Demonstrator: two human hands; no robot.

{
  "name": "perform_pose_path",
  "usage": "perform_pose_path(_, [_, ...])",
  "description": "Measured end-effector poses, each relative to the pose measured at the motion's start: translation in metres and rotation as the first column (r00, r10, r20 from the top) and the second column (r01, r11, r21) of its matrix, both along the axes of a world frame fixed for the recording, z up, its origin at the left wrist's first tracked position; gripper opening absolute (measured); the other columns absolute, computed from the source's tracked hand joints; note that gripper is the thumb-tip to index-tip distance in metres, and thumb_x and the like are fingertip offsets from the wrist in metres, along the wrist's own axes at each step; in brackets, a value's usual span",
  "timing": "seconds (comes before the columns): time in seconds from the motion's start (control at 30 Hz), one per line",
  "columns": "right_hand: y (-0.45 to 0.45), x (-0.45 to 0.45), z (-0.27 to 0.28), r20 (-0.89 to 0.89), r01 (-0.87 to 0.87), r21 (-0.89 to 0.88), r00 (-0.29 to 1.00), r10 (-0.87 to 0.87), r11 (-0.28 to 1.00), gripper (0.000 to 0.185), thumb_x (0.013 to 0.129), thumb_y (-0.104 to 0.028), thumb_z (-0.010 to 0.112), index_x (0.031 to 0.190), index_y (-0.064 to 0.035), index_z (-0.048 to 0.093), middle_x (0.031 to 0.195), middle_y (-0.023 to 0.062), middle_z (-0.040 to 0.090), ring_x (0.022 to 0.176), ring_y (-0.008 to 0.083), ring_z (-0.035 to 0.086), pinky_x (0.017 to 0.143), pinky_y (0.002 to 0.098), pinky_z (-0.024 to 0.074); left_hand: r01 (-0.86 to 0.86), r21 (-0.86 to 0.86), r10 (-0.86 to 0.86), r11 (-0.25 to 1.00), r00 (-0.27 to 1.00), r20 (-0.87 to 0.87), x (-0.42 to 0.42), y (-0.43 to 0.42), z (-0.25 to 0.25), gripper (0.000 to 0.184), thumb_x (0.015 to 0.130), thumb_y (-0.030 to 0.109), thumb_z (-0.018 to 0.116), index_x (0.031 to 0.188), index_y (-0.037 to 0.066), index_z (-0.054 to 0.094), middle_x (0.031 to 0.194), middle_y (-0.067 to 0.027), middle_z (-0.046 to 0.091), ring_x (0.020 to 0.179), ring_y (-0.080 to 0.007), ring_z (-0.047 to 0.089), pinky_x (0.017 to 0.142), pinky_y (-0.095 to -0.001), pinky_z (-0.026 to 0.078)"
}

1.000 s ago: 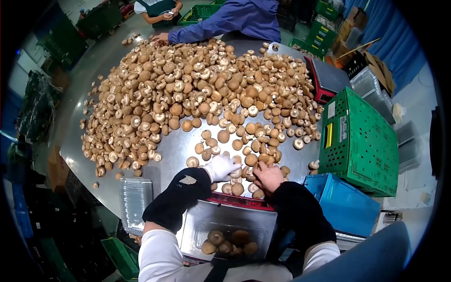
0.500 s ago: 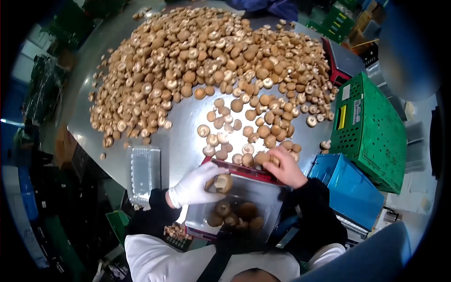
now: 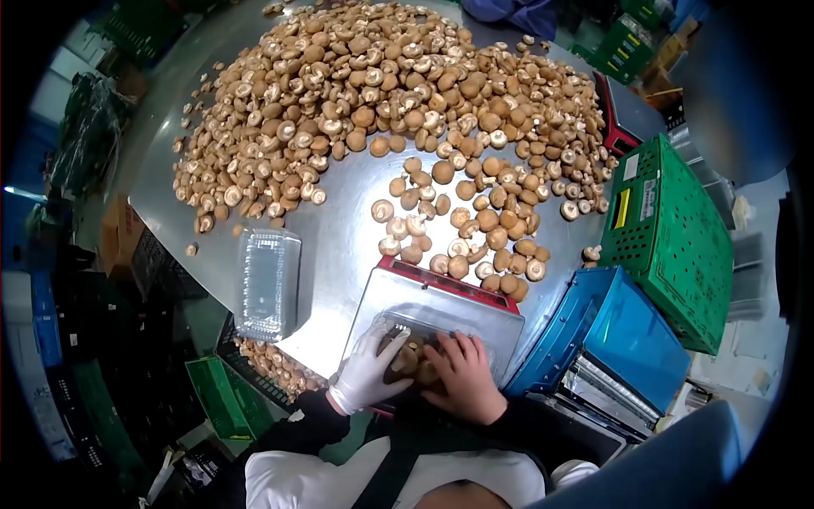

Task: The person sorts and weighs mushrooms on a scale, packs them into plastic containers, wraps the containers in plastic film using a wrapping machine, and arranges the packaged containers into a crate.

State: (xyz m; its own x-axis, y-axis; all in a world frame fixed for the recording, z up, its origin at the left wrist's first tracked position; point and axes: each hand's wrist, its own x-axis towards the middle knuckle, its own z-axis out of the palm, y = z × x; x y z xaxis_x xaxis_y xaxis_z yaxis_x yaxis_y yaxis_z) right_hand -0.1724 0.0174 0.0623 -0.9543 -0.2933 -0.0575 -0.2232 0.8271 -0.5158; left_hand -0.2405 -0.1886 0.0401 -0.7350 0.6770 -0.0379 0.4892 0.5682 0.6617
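Note:
My left hand (image 3: 370,371), in a white glove, curves over the left side of mushrooms (image 3: 409,356) in a clear plastic tray (image 3: 415,319). Bare, my right hand (image 3: 463,373) rests on the tray's right side with its fingers spread over the mushrooms. Both hands partly hide the tray's contents. Beneath the tray is a silver scale (image 3: 492,327) with a red front. Loose mushrooms (image 3: 487,220) lie just beyond the scale, and a large mushroom heap (image 3: 365,85) covers the far part of the metal table (image 3: 339,229).
An upturned stack of clear trays (image 3: 268,284) stands left of the scale. To the right are a blue bin (image 3: 632,335), a green crate (image 3: 678,246) and a second scale (image 3: 627,110). A crate of mushroom pieces (image 3: 275,366) sits below the table's left edge. Another person's purple sleeve (image 3: 513,13) shows at the top.
Both hands have moved back from the loose mushrooms to the tray. The mushrooms they held half a second ago are now down among those in the tray. The view has shifted.

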Motion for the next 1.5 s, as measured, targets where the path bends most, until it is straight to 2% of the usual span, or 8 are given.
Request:
perform_pose_path(0.2, [0.043,-0.011,0.014,0.104,0.234,-0.441,0.972,-0.209,0.866,0.057,0.070,-0.017,0.072,0.119,-0.0022,0.048,0.122,0.0174,0.048,0.112,0.0354,0.046,0.097,0.0388,0.0365,-0.123,0.153,0.108,0.980,0.989,0.104,-0.014,-0.019,0.014,0.083,0.060,0.024,0.080,0.130,0.000,0.041,0.130,-0.0226,0.034,0.122,-0.0399,0.037,0.101,-0.0423,0.034])
perform_pose_path(0.4, [0.055,-0.004,0.013,0.114,0.285,-0.350,0.959,-0.261,0.893,0.041,0.072,-0.011,0.069,0.109,-0.0025,0.055,0.111,0.0142,0.053,0.103,0.0321,0.049,0.089,0.0361,0.0402,-0.268,0.247,0.280,0.931,0.960,-0.014,-0.038,-0.037,0.037,0.057,0.067,-0.002,0.066,0.121,0.001,0.050,0.120,-0.0165,0.049,0.113,-0.0314,0.047,0.097,-0.0349,0.037])
perform_pose_path(0.7, [0.023,0.008,0.009,-0.004,-0.018,-0.004,1.000,0.018,1.000,0.039,0.068,-0.020,0.071,0.103,-0.0087,0.059,0.101,0.0084,0.053,0.087,0.0269,0.052,0.079,0.0357,0.0382,0.231,-0.014,-0.230,0.973,0.957,-0.179,-0.016,0.000,0.023,0.060,0.072,0.019,0.071,0.127,0.012,0.048,0.120,-0.0074,0.048,0.106,-0.0268,0.049,0.088,-0.0363,0.040])
perform_pose_path(0.87, [0.025,-0.003,0.018,0.103,0.198,-0.459,0.980,-0.170,0.866,0.035,0.067,-0.008,0.071,0.096,-0.0040,0.051,0.100,0.0132,0.055,0.090,0.0348,0.055,0.079,0.0375,0.0449,0.169,0.212,-0.166,0.963,0.986,-0.032,-0.014,0.004,0.012,0.026,0.074,0.011,0.065,0.097,0.008,0.055,0.107,-0.0069,0.054,0.095,-0.0292,0.052,0.080,-0.0360,0.044])
perform_pose_path(1.1, [0.025,-0.044,-0.013,0.026,-0.065,-0.324,0.997,0.077,0.944,0.017,0.074,-0.012,0.067,0.083,-0.0062,0.055,0.101,0.0102,0.058,0.096,0.0311,0.053,0.082,0.0366,0.0406,0.079,0.131,-0.080,0.988,0.997,-0.001,-0.028,0.002,-0.001,0.024,0.074,0.011,0.066,0.094,0.004,0.055,0.106,-0.0132,0.050,0.101,-0.0329,0.049,0.087,-0.0388,0.042])
perform_pose_path(1.17, [0.036,-0.070,-0.028,0.011,0.072,-0.436,0.997,-0.074,0.897,0.013,0.079,-0.014,0.064,0.083,-0.0036,0.057,0.087,0.0131,0.058,0.081,0.0298,0.056,0.073,0.0366,0.0444,0.048,0.191,-0.064,0.980,0.995,0.081,-0.028,0.000,0.001,0.024,0.075,0.009,0.066,0.096,0.004,0.056,0.105,-0.0134,0.051,0.100,-0.0330,0.050,0.087,-0.0377,0.042])
perform_pose_path(1.3, [0.050,-0.125,-0.052,0.124,0.345,-0.161,0.936,-0.328,0.925,0.019,0.084,-0.020,0.056,0.092,-0.0034,0.059,0.089,0.0171,0.059,0.079,0.0350,0.058,0.073,0.0412,0.0465,-0.163,0.278,0.125,0.947,0.981,0.148,-0.029,-0.005,-0.006,0.024,0.074,0.005,0.065,0.097,0.004,0.057,0.104,-0.0135,0.052,0.098,-0.0325,0.051,0.085,-0.0364,0.043])
perform_pose_path(1.5, [0.049,-0.143,-0.125,0.161,0.318,0.172,0.925,-0.345,0.932,0.019,0.080,-0.017,0.060,0.095,-0.0059,0.061,0.097,0.0180,0.057,0.086,0.0354,0.058,0.075,0.0415,0.0484,-0.270,0.274,0.268,0.923,0.962,0.045,-0.026,-0.008,0.003,0.028,0.072,0.000,0.065,0.100,0.003,0.059,0.104,-0.0140,0.053,0.098,-0.0316,0.053,0.085,-0.0356,0.044])
